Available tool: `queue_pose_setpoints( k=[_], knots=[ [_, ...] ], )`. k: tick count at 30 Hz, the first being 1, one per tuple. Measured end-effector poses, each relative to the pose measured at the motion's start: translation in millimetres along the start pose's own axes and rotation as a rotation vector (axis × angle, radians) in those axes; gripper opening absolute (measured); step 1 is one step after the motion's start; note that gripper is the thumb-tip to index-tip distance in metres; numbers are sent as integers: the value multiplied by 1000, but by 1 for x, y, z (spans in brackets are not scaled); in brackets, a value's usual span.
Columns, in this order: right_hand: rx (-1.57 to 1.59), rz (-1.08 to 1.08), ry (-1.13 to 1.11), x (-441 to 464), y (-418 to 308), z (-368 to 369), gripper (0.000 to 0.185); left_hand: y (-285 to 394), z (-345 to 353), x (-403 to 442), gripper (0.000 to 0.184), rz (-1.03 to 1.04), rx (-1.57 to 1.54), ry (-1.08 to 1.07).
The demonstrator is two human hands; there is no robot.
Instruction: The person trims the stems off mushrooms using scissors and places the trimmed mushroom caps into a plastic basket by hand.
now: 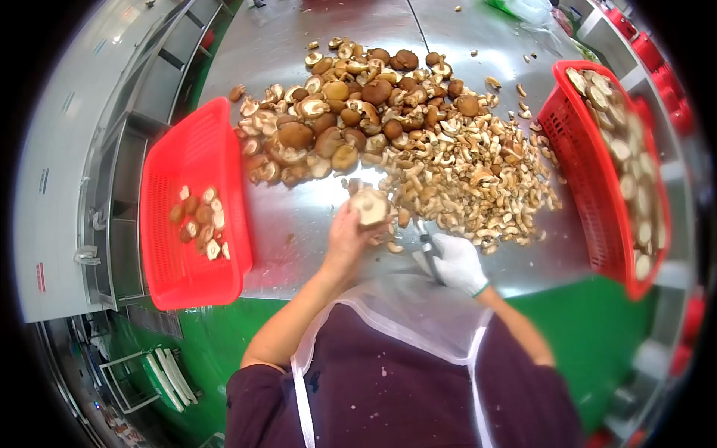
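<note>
Mushroom [371, 208] and knife [428, 249] both held

The mushroom is pinched in the bare left hand's [346, 237] curled fingers; the knife is clasped by the gloved right hand [458, 264]; stem pieces [485, 183] are heaped just beyond both grips

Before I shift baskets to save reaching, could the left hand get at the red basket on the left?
Probably yes: mostly bare tabletop lies between the left hand and that basket, though the hand holds a mushroom.
</note>
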State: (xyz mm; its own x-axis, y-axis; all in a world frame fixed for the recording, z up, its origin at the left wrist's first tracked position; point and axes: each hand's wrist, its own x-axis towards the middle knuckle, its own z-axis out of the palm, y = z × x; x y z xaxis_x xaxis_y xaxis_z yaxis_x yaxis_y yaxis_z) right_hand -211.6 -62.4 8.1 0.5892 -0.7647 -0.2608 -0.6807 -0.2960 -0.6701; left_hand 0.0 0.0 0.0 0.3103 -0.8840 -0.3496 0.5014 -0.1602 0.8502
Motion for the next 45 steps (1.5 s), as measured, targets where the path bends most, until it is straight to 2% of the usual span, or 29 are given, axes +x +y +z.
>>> queue_pose_setpoints(
  k=[2,4,5,7,9,12,14,15,17,18,20,21,23,24,26,29,30,33,36,37,39,40,43,44,45],
  knots=[
    [110,99,15,-6,8,-10,33,17,-10,-7,46,13,63,95],
    [276,76,158,-5,7,-6,35,57,-48,-12,38,149,146,141],
    [310,89,180,-6,21,-5,34,72,-61,-12,35,234,122,335],
    [361,162,202,-15,19,-16,33,103,-119,-17,33,411,307,565],
    [415,194,259,-15,32,-11,31,135,-168,-21,28,518,589,654],
    [443,247,230,-16,31,-13,29,147,-174,-25,26,978,1552,785],
    [437,233,220,-14,23,-12,29,127,-140,-13,26,745,1306,674],
    [402,219,214,-14,16,-12,30,111,-123,1,24,746,1198,516],
    [335,160,217,-10,15,-10,31,85,-76,25,24,631,1362,279],
    [309,119,220,-8,18,-5,32,58,-74,54,22,694,1371,217],
    [128,-33,276,-6,15,-5,35,34,-45,91,30,683,1484,200],
    [144,-27,271,-7,10,-8,35,23,-39,110,31,676,1608,216],
    [174,-11,265,-13,4,-14,35,4,-39,146,22,591,1776,276],
    [111,-43,277,-16,9,-13,33,4,-39,152,18,629,1765,261],
    [174,28,273,-25,12,-14,33,7,-49,158,13,693,1748,221],
    [210,91,275,-34,16,-10,31,25,-62,143,16,666,1591,234],
    [191,91,274,-35,17,-9,31,35,-62,131,22,642,1435,199],
    [95,-4,290,-29,21,-5,31,48,-70,108,27,89,737,227],
    [26,-100,304,-19,22,-1,33,41,-96,85,23,-122,270,61],
    [58,-73,273,-16,18,-3,33,42,-95,74,22,-192,127,10],
    [119,-19,219,-9,7,-7,34,48,-72,46,27,-180,65,19],
    [55,-81,234,-6,6,-7,35,51,-61,39,29,-173,34,20],
    [1,65,70,-2,-18,-20,28,20,-71,50,29,163,266,-31],
    [-94,49,53,0,-24,-23,30,13,-66,50,25,224,285,3],
    [-130,22,68,1,-28,-23,30,16,-55,44,24,128,221,42]
  ],
)
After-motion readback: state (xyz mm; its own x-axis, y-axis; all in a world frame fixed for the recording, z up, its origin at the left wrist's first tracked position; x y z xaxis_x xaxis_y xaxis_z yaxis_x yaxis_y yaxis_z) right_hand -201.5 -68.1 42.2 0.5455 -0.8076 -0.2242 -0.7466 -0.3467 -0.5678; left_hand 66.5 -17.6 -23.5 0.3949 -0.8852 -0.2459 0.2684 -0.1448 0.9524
